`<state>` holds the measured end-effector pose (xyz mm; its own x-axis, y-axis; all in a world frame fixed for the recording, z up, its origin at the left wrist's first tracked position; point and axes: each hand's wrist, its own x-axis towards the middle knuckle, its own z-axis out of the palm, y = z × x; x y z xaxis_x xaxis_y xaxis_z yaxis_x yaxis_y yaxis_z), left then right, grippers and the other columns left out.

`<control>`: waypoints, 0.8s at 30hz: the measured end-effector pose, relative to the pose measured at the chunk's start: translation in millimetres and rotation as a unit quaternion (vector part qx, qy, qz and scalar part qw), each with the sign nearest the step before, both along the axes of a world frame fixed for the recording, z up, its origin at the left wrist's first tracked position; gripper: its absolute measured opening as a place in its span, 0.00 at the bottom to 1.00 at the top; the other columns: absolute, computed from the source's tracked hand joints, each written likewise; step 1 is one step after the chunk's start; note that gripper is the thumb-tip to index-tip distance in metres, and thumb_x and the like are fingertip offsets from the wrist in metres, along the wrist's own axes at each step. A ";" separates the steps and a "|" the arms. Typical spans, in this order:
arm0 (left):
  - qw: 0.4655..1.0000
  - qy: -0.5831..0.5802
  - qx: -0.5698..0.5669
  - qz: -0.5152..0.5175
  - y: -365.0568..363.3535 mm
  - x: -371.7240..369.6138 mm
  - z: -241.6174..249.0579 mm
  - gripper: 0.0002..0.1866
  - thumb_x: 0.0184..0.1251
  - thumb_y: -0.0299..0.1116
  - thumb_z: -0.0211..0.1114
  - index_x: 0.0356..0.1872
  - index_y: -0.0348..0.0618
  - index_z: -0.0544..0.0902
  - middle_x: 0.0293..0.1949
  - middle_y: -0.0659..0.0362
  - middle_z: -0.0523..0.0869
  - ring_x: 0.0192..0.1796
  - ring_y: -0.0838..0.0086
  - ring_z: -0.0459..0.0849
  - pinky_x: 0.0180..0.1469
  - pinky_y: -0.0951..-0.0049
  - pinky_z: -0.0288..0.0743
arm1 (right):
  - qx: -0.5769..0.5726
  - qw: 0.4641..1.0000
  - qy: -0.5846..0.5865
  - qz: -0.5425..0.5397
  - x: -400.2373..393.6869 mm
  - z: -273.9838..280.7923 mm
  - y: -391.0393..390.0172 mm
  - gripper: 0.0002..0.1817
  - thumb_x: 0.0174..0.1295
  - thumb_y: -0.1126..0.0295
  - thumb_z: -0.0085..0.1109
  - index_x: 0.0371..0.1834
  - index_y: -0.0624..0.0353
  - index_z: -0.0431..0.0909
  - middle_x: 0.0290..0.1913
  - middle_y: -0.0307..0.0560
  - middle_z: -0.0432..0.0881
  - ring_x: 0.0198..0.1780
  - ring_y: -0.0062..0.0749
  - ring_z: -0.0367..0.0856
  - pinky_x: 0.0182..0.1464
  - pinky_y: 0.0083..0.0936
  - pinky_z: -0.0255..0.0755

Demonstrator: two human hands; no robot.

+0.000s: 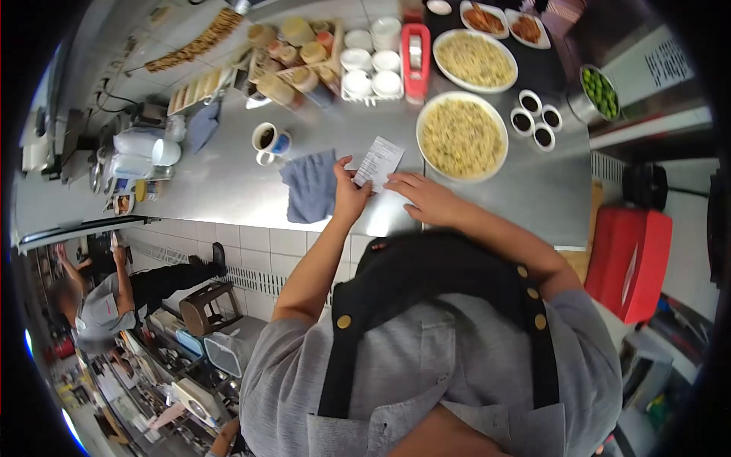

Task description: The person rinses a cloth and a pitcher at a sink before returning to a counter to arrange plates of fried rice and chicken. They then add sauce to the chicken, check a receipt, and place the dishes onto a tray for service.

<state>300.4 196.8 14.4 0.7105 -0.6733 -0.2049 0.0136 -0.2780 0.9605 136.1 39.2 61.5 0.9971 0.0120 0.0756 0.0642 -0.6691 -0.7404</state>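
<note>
Over the steel counter, my left hand (352, 190) pinches the lower left edge of a printed paper slip (381, 160). My right hand (420, 196) is at the slip's lower right side, fingers stretched out and apart, with nothing held in them. Just left of my left hand lies a crumpled blue-grey cloth (311, 186). A mug (272, 142) with dark contents stands beyond the cloth. To the right of the slip sits a large white dish of yellowish food (462, 137), and behind it is a second such dish (476, 61).
Small cups of dark sauce (544, 137) and a metal container of green pieces (599, 93) stand right. Behind are a red holder (416, 65), a rack of white cups (371, 72) and jars (295, 57). A red box (628, 263) is lower right; another person (106, 305) is lower left.
</note>
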 end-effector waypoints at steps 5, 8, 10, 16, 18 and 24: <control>0.989 -0.093 0.104 -0.050 7.2 -36.9 -27.6 0.38 0.56 0.19 0.65 0.65 0.43 0.53 0.44 0.45 0.76 0.39 0.58 0.84 0.38 0.63 0.81 | -0.172 0.967 0.180 0.055 -8.5 -39.2 14.9 0.35 0.53 0.72 0.60 0.68 0.44 0.66 0.76 0.48 0.50 0.77 0.39 0.48 0.72 0.61 0.43; 0.951 -0.221 0.200 -0.083 21.5 -34.6 3.3 0.31 0.57 0.25 0.61 0.63 0.48 0.61 0.48 0.45 0.78 0.38 0.55 0.84 0.39 0.59 0.78 | -0.214 0.958 0.179 0.070 -11.0 -52.4 17.0 0.38 0.49 0.72 0.61 0.69 0.39 0.65 0.78 0.46 0.45 0.79 0.35 0.42 0.69 0.73 0.29; 0.906 -0.321 0.258 -0.098 31.9 -31.6 6.5 0.26 0.59 0.30 0.54 0.61 0.56 0.68 0.41 0.47 0.83 0.36 0.53 0.84 0.37 0.56 0.78 | -0.213 0.956 0.187 0.075 -10.9 -48.4 16.5 0.39 0.50 0.72 0.61 0.69 0.38 0.64 0.78 0.45 0.44 0.79 0.35 0.42 0.69 0.73 0.29; 0.858 -0.299 0.381 -0.172 36.3 -34.6 8.1 0.28 0.58 0.32 0.53 0.63 0.60 0.67 0.26 0.48 0.85 0.30 0.50 0.85 0.34 0.52 0.76 | -0.211 0.950 0.215 0.082 -8.8 -40.8 15.4 0.38 0.52 0.74 0.58 0.69 0.34 0.65 0.79 0.46 0.44 0.79 0.33 0.44 0.69 0.73 0.27; 0.856 -0.299 0.381 -0.179 33.7 -42.9 6.9 0.28 0.58 0.32 0.54 0.63 0.61 0.66 0.27 0.49 0.85 0.31 0.52 0.85 0.32 0.52 0.76 | -0.225 0.949 0.207 0.081 -8.2 -42.4 15.4 0.36 0.53 0.75 0.56 0.69 0.34 0.66 0.78 0.45 0.44 0.78 0.33 0.45 0.68 0.74 0.27; 0.841 -0.334 0.363 -0.224 31.9 -61.0 3.5 0.29 0.57 0.31 0.56 0.63 0.63 0.68 0.33 0.53 0.87 0.32 0.56 0.86 0.31 0.56 0.78 | -0.232 0.948 0.204 0.079 -8.9 -42.8 16.8 0.35 0.55 0.74 0.54 0.69 0.33 0.66 0.78 0.45 0.44 0.78 0.33 0.44 0.67 0.76 0.28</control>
<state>239.4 228.7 17.9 0.5385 -0.7738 -0.3336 -0.7232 -0.6276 0.2883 127.2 56.0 18.8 0.9250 0.1019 -0.3659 -0.0370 -0.9346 -0.3539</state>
